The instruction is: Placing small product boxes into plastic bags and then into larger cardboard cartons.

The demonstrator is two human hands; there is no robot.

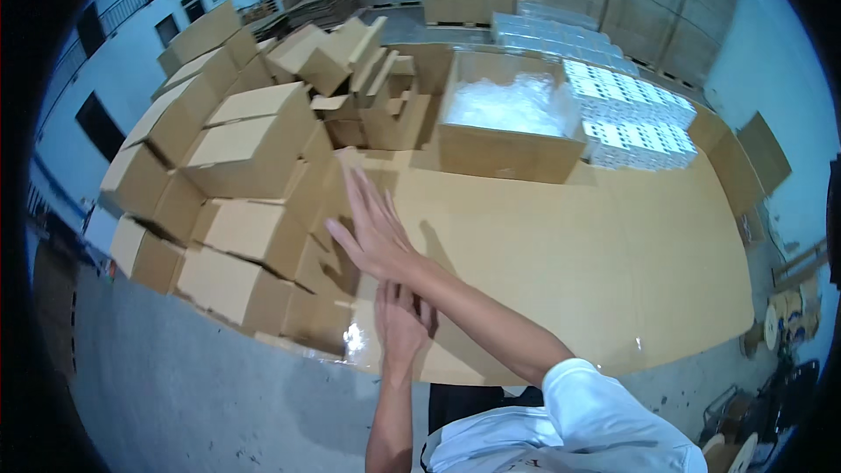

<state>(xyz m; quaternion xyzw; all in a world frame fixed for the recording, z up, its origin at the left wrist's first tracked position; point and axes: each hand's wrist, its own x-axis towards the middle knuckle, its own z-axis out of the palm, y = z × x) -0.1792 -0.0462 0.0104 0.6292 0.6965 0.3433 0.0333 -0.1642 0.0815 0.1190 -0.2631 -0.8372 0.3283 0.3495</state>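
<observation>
My right hand (372, 226) reaches across to the left, its fingers stretched out and the thumb apart. It is beside the stacked brown cardboard boxes (263, 232), next to their right-hand side; whether it touches them I cannot tell. My left hand (404, 324) is lower down at the near edge of the cardboard-covered table (561, 263), partly hidden under my right wrist. Its visible fingers are apart and I see nothing in them. The boxes stand in rows at the table's left, their lids folded over.
A large open carton (508, 156) at the back holds clear plastic bags (508, 105). Right of it are stacks of small white packs (635, 114). Several open boxes (328, 57) lean at the back left. Spools (771, 326) stand on the floor at right.
</observation>
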